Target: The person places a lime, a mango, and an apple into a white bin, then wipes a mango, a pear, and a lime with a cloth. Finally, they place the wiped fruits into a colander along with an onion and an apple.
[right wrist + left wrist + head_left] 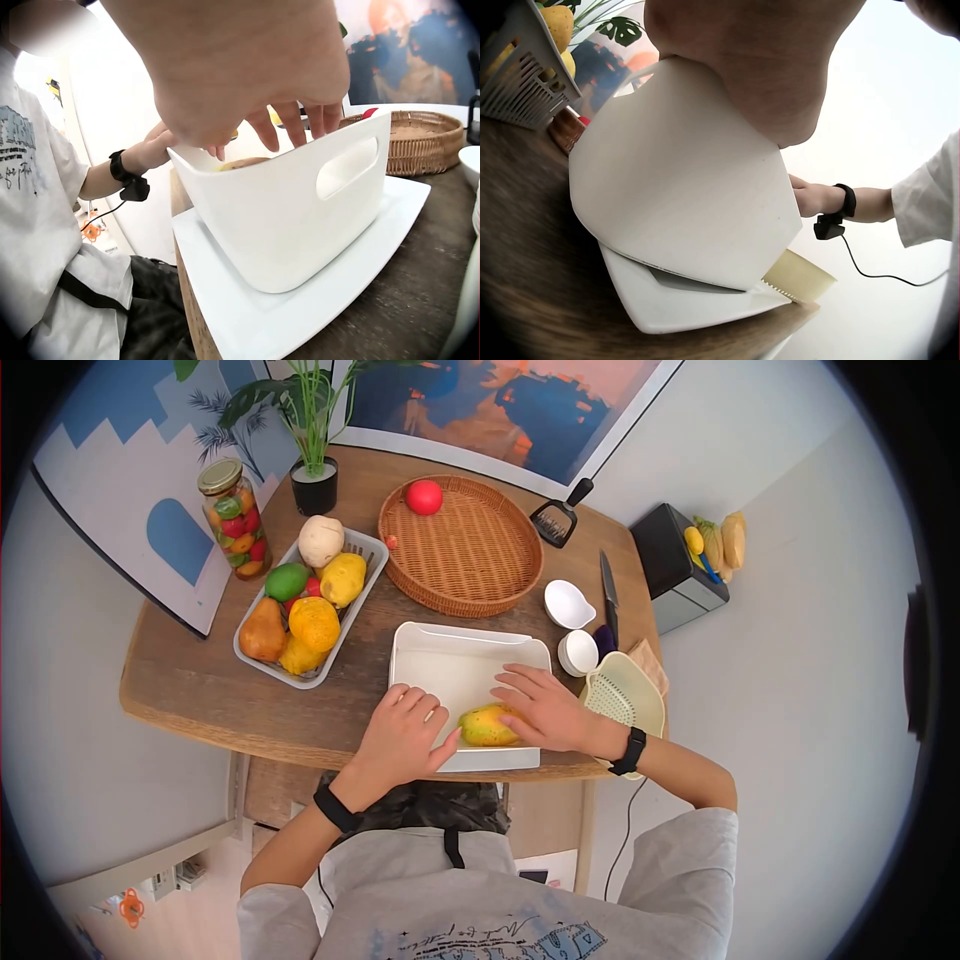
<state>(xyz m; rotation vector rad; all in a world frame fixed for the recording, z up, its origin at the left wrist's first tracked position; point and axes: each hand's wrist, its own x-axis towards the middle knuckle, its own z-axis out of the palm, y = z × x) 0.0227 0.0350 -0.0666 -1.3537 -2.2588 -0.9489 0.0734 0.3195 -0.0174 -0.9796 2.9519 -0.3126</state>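
A white plastic bin [425,660] with a slotted handle stands on a white plate [322,330] at the table's front edge. Inside it, towards the near side, lies a yellow-green mango [485,726]. My right hand [548,708] reaches over the bin's right wall, fingers spread and pointing down into it, overlapping the mango's right end in the head view. Across the left wall is my left hand [405,732], its thumb extended towards the mango and its fingers loosely bent. The bin's wall hides the left fingertips in the left wrist view.
Left of the bin, a grey basket [335,615] holds several fruits. Behind stands a round wicker tray [470,550] with a red fruit [424,497]. White bowls [570,605], a knife [609,585] and a pale yellow colander [640,695] lie to the right. A tall jar [235,520] stands back left.
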